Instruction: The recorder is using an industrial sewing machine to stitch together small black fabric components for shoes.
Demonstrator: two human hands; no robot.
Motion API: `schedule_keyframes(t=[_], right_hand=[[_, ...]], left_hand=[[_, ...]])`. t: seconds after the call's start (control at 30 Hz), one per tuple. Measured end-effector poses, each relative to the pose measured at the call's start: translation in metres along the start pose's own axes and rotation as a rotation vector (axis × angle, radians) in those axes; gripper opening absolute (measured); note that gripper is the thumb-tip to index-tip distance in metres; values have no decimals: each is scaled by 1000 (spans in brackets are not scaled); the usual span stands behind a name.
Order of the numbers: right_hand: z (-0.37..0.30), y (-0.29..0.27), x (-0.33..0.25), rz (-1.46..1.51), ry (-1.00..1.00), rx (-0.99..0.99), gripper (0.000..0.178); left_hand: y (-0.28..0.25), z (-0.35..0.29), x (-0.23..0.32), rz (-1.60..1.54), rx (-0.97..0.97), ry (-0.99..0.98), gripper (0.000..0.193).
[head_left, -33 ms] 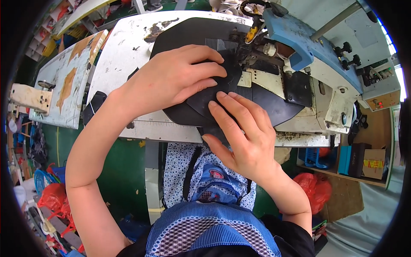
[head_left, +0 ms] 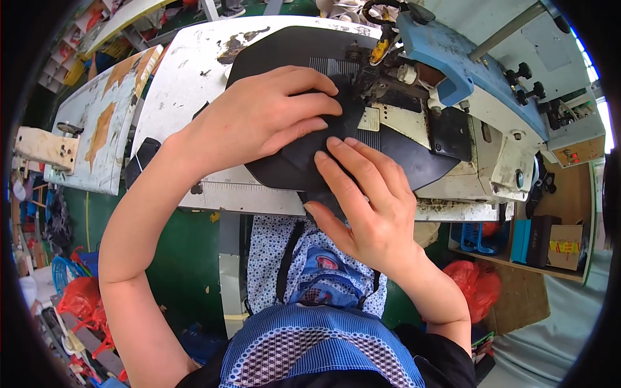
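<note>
A dark, flat black piece (head_left: 299, 154), perhaps leather or fabric, lies on the black plate (head_left: 278, 52) around the sewing machine's bed. Pressing on its upper part is my left hand (head_left: 265, 113), fingers slightly bent and apart, close to the needle area (head_left: 365, 84). Nearer to me, my right hand (head_left: 375, 204) rests on the lower part with fingers stretched and the thumb out to the side. Part of the piece hangs past the table's front edge under the right thumb. Its full outline is hard to tell, black against black and partly covered by both hands.
The blue and white sewing machine head (head_left: 479, 87) stands at the right, over a worn white table (head_left: 187, 77). Another machine table (head_left: 110, 110) is at the left. Red plastic bags (head_left: 469, 288) and a shelf with boxes (head_left: 563, 249) are at the right.
Almost nothing differs. The black piece under my hands has shifted very slightly near the needle, while both hands keep their places.
</note>
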State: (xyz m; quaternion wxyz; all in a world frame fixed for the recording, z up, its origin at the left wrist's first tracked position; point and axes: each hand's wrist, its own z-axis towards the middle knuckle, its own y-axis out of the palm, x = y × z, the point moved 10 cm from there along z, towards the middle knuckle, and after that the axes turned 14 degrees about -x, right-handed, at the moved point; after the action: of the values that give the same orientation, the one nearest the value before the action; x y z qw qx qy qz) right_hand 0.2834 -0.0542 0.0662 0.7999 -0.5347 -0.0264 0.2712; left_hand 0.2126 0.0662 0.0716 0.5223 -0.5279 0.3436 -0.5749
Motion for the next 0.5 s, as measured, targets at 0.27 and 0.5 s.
schedule_keyframes(t=[0.27,0.5], right_hand=[[-1,-2,9,2,39,11,56],[-6,-10,18,-17,37,-22,54]], left_hand=[[-2,0,3,35,10,-21,33],[0,0,7,67,69,-168,36]])
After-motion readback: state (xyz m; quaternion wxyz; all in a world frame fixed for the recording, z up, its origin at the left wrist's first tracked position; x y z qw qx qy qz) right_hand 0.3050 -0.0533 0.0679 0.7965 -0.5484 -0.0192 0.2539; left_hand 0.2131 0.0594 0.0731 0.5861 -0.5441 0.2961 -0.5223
